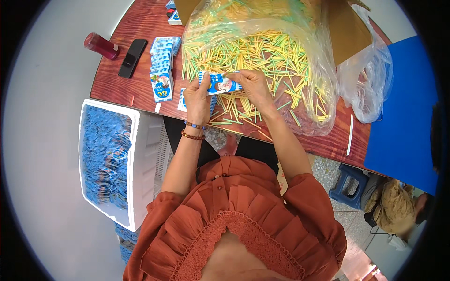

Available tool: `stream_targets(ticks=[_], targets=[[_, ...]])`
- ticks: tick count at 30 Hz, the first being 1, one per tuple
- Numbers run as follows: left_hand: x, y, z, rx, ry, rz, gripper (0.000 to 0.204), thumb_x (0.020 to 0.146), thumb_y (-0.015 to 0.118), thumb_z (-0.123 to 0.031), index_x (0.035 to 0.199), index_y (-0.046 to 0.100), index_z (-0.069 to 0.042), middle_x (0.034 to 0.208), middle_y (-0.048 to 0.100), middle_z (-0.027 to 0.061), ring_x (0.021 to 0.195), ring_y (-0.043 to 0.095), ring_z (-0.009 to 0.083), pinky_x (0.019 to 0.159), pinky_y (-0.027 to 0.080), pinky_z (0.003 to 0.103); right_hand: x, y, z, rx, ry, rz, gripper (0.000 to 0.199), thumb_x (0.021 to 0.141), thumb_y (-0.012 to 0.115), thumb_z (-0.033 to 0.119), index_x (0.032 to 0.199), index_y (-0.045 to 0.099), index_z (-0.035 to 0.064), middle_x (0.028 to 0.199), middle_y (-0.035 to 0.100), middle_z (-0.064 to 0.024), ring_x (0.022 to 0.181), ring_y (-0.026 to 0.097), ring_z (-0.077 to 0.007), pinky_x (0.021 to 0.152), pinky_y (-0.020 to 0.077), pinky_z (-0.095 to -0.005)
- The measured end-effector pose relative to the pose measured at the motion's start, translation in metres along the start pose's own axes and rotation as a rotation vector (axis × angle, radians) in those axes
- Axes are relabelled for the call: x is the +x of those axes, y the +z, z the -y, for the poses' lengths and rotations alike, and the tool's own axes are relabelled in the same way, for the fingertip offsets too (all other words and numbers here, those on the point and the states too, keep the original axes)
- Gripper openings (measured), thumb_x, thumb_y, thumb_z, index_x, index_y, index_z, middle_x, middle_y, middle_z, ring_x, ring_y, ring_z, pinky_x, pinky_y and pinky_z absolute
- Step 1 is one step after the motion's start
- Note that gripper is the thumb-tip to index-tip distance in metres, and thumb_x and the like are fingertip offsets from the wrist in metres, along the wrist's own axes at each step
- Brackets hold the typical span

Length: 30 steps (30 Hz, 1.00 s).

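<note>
A small blue-and-white printed packet is stretched between my two hands above the table's near edge. My left hand pinches its left end, thumb on top; beaded bracelets circle that wrist. At the packet's right end, my right hand grips the upper corner between thumb and fingers. Another packet lies partly hidden beneath my left hand. Just beyond my hands, many thin yellow and green sticks spill out of a large clear plastic bag.
Left on the red wood-grain table are a row of overlapping packets, a black phone and a red bottle. A white foam box full of blue packets stands left below. A cardboard box, crumpled plastic bag and blue stool are right.
</note>
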<state>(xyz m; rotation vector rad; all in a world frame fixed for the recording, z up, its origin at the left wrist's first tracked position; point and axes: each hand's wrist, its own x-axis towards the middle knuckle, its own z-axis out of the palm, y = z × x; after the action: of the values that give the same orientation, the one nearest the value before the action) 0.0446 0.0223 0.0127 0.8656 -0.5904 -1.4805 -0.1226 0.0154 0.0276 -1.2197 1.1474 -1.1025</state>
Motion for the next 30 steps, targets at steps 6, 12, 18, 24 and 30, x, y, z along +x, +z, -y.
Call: stream_targets(ticks=[6, 12, 18, 24, 30], targets=[[0.000, 0.002, 0.001, -0.004, -0.063, -0.023, 0.021, 0.095, 0.059, -0.022, 0.088, 0.065, -0.004, 0.087, 0.066, 0.0028, 0.076, 0.063, 0.0104, 0.068, 0.053, 0.027, -0.016, -0.027, 0.019, -0.012, -0.273, -0.041, 0.010, 0.087, 0.060, 0.008, 0.093, 0.065, 0.0024, 0.101, 0.063, -0.0060, 0.103, 0.058, -0.0173, 0.090, 0.0438, -0.0313], [-0.001, 0.007, 0.008, 0.051, -0.066, 0.038, 0.025, 0.096, 0.057, -0.027, 0.089, 0.065, -0.004, 0.087, 0.067, 0.0054, 0.076, 0.064, 0.0121, 0.065, 0.053, 0.027, -0.011, -0.028, 0.012, -0.685, -0.710, 0.093, 0.019, 0.081, 0.066, 0.009, 0.100, 0.069, 0.0055, 0.126, 0.055, -0.0086, 0.124, 0.044, -0.0275, 0.105, 0.0321, -0.0413], [-0.001, 0.002, 0.007, 0.066, -0.042, 0.025, 0.024, 0.096, 0.057, -0.025, 0.089, 0.064, -0.003, 0.086, 0.068, 0.0046, 0.074, 0.064, 0.0107, 0.063, 0.052, 0.024, -0.003, -0.051, 0.000, -0.162, -0.336, 0.141, 0.016, 0.082, 0.066, 0.009, 0.096, 0.070, 0.0028, 0.112, 0.063, -0.0072, 0.106, 0.056, -0.0210, 0.089, 0.0440, -0.0333], [-0.005, 0.002, 0.006, 0.040, -0.050, -0.017, 0.022, 0.096, 0.058, -0.024, 0.093, 0.065, -0.003, 0.089, 0.068, 0.0041, 0.076, 0.064, 0.0104, 0.066, 0.054, 0.025, 0.039, -0.155, -0.004, -0.772, -0.092, -0.351, 0.022, 0.082, 0.065, 0.014, 0.100, 0.068, 0.0019, 0.104, 0.064, -0.0126, 0.091, 0.062, -0.0220, 0.079, 0.0485, -0.0309], [-0.006, -0.005, 0.004, 0.031, -0.050, -0.044, 0.022, 0.096, 0.057, -0.023, 0.093, 0.065, -0.003, 0.088, 0.068, 0.0044, 0.077, 0.065, 0.0107, 0.066, 0.053, 0.026, 0.054, -0.151, 0.004, -1.343, -0.304, -0.063, 0.033, 0.076, 0.063, 0.013, 0.108, 0.067, 0.0080, 0.110, 0.062, -0.0109, 0.110, 0.052, -0.0286, 0.096, 0.0368, -0.0420]])
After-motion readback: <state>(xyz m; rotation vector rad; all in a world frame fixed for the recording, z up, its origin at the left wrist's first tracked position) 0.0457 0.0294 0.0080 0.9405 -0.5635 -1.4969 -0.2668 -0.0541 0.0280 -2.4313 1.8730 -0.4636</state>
